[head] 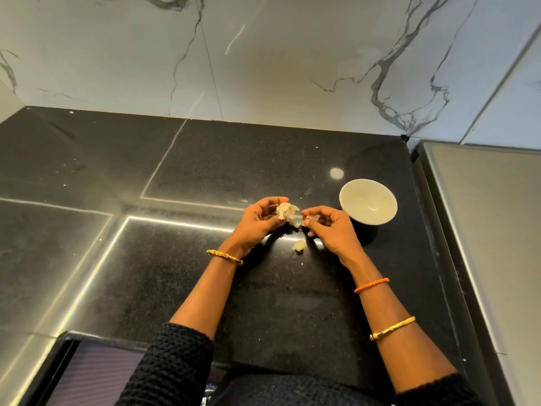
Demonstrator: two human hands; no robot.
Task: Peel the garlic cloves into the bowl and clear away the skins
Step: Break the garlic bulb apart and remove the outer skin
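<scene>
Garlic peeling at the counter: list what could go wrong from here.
1. The bowl looks empty and sits beyond the right hand, so a freed clove may drop onto the counter instead.
2. A scrap of skin already lies below the hands; more from the garlic in the left hand may scatter.

We hold the garlic bulb (286, 212) in our left hand (257, 221) while our right hand (328, 227) pinches a skin (313, 217), the bowl (368, 202) just beyond it.

— How's your light?
— Bright from overhead: a round glare spot sits on your black counter (205, 159), with long shiny streaks on its left.
— Sharp?
— Mostly. Your wide lens bends the edges, and the wall (278, 54) looks soft and hazy.
</scene>
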